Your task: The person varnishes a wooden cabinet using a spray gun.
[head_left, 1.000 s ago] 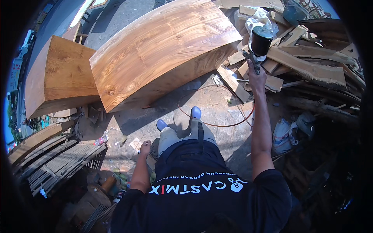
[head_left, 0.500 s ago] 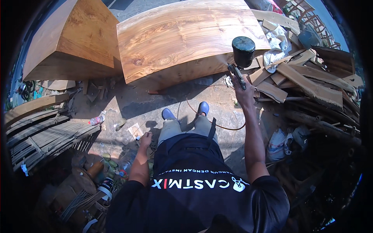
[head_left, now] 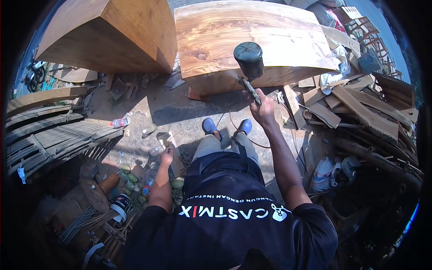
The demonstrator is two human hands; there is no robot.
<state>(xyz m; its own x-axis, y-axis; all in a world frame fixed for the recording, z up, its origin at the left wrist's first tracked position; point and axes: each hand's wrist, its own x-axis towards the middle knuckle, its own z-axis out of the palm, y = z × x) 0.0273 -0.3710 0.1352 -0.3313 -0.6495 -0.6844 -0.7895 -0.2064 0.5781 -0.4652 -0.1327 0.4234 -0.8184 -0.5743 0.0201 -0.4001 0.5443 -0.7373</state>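
Note:
My right hand (head_left: 263, 108) is wrapped round a spray gun (head_left: 250, 90) with a dark, paint-stained cup (head_left: 249, 60) on top. The gun is held up before the near edge of a large wooden panel piece (head_left: 252, 31), whose brown grain shines in the sun. Its nozzle points toward that wood, apart from it as seen here. Behind the gun, part of the wood's front side is hidden. Lower on the left, my left hand (head_left: 167, 155) hangs above the ground with its fingers curled; what they hold, if anything, cannot be made out.
Another large wooden piece (head_left: 112, 40) stands at the far left. Scrap boards (head_left: 360, 105) are heaped on the right. A slatted bamboo rack (head_left: 58, 139) and a plastic bottle (head_left: 120, 122) lie left. The hose (head_left: 231, 119) curves over the ground near my feet.
My right hand has moved left with the spray gun along the wooden piece. The view has shifted, so the wood sits farther right. The pale mist seen at the nozzle earlier no longer shows clearly.

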